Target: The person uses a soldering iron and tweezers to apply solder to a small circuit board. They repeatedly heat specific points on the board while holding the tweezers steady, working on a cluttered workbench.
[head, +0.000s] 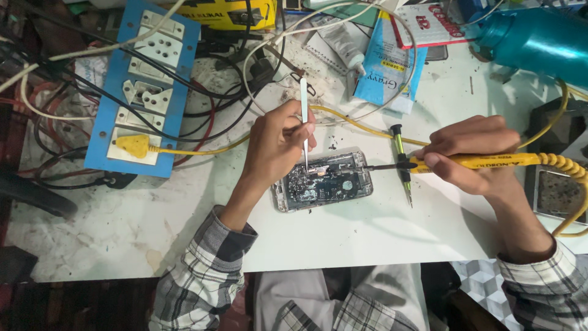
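An opened phone [324, 182] with its insides exposed lies in the middle of the white table [380, 233]. My left hand [275, 144] grips thin metal tweezers [304, 107], tips touching the phone's upper middle. My right hand [471, 153] holds a yellow soldering iron [490, 162] sideways, its dark tip reaching toward the phone's right upper edge near the tweezers. A small screwdriver [402, 168] with a green shaft lies just right of the phone, under the iron.
A blue switchboard [147, 86] with sockets and a yellow plug stands at the left amid tangled cables. A teal blower [539, 40] sits top right. Packets, a tube and papers [386, 61] lie at the back. A dark pad [557, 193] rests at the right edge.
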